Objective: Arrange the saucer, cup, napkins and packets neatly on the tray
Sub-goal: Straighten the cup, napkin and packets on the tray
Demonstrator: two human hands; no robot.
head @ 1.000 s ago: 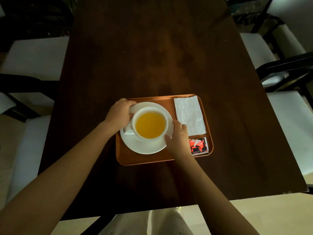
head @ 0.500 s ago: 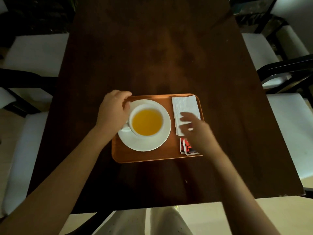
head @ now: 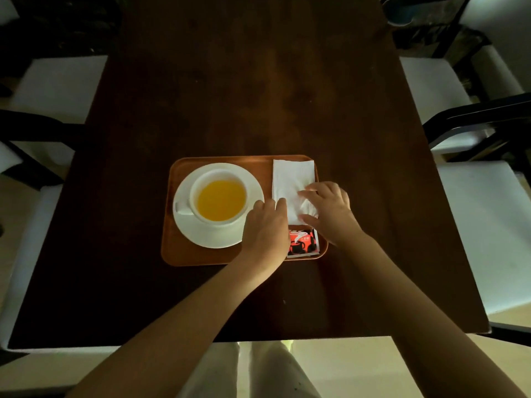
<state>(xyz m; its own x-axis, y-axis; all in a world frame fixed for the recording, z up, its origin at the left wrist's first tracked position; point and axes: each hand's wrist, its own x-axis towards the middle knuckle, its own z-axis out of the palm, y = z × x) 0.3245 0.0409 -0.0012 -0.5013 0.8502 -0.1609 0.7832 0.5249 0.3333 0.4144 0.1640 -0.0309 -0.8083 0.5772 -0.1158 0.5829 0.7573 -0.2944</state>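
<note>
An orange tray point(head: 201, 257) lies on the dark table. On its left half a white cup point(head: 218, 196) of yellow liquid stands on a white saucer point(head: 253, 191), handle to the left. White napkins point(head: 290, 179) lie along the tray's right side, with red and black packets point(head: 303, 244) just below them. My left hand point(head: 265, 231) rests flat at the napkins' left lower edge, fingertips touching them. My right hand point(head: 330, 211) presses its spread fingers on the napkins' lower right part, creasing the paper. Neither hand grips anything.
The dark wooden table point(head: 258, 81) stretches far beyond the tray. White-cushioned chairs stand on the left point(head: 57, 84) and on the right point(head: 485, 231); a black chair frame point(head: 474, 116) is at the right. My legs show below the table's near edge.
My left hand left the cup and saucer and moved right to the napkins. My right hand went from the saucer's edge onto the napkins. The packets now lie straighter.
</note>
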